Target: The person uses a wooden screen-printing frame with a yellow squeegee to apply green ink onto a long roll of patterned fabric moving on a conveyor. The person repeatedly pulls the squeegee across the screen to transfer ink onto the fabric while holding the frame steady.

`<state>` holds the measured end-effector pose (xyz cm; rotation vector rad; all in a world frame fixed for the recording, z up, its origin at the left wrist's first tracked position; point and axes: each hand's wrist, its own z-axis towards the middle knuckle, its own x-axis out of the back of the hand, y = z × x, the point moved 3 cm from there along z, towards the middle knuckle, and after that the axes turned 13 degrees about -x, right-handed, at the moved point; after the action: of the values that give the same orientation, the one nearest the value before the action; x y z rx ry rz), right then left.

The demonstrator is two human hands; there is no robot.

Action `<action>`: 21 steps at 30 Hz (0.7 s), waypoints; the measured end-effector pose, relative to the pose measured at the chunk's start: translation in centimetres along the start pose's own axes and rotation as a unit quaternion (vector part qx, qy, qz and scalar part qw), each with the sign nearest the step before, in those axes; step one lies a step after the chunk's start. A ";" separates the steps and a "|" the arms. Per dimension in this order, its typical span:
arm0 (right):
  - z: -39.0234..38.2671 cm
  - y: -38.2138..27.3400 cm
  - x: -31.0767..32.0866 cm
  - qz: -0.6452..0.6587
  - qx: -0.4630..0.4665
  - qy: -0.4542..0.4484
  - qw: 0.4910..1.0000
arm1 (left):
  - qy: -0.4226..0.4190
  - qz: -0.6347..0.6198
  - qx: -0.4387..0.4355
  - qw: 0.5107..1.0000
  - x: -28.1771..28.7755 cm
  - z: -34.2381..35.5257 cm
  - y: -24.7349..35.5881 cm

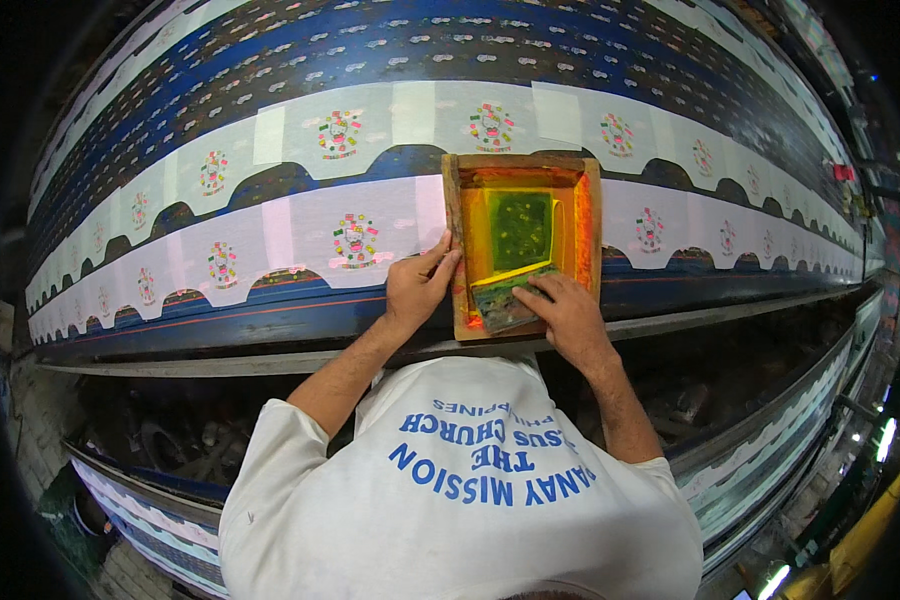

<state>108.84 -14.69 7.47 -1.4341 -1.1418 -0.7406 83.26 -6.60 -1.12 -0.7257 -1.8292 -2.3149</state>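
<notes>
While the wooden screen-printing frame [521, 243] sits flat on the fabric-covered tabletop [270, 310], just right of picture centre, both hands are on it. Left hand [419, 283] is at the frame's 8 o'clock, fingers stretched out and pressed against the left wooden rail, thumb side up; a flat brace, not a closed grip. Right hand [566, 312] is at the frame's 5 o'clock, fingers curled over a squeegee [502, 293] that lies inside the frame at its lower end, angled slightly, smeared with green and yellow ink. Frame interior: yellow-orange ink around the edges, a dark green mesh square [521, 230] in the middle. Frame lies across a white scalloped fabric strip [300, 235] carrying a row of small multicolour printed motifs [355, 241]; a second white strip with the same motifs runs parallel at 12 o'clock from it, dark blue fabric between and above. Nearest printed motif is at 9 o'clock from the frame, near the left hand but not touching it.
</notes>
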 end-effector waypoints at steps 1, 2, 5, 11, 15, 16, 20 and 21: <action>-0.1 0.2 0.1 0.006 0.001 -0.002 1.000 | -0.001 -0.001 -0.014 1.000 0.0 0.0 -0.3; -0.2 0.5 0.3 0.013 0.001 -0.005 1.000 | -0.002 -0.002 -0.027 1.000 0.0 -0.1 -0.7; 1.7 1.4 1.0 0.017 -0.014 0.038 0.999 | -0.025 0.032 -0.061 0.997 1.0 0.4 -0.7; 10.9 5.3 3.1 0.035 -0.042 0.133 0.990 | -0.040 0.099 -0.145 0.984 1.7 1.8 -0.4; 12.5 5.0 4.2 0.024 -0.091 0.048 0.994 | -0.009 0.092 -0.164 0.982 1.7 2.2 0.0; 11.8 4.6 4.5 0.027 -0.109 0.019 0.994 | 0.005 0.081 -0.168 0.982 1.7 2.3 0.1; 6.2 3.1 3.1 0.022 -0.115 -0.018 0.993 | -0.023 0.103 -0.092 0.990 1.5 1.9 0.4; 4.2 2.7 2.3 0.032 -0.112 -0.009 0.993 | -0.053 0.093 -0.035 0.994 1.2 1.6 0.4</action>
<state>111.50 -9.89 7.75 -1.6602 -1.0476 -0.8324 82.80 -4.97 0.02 -1.0008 -1.6472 -2.2693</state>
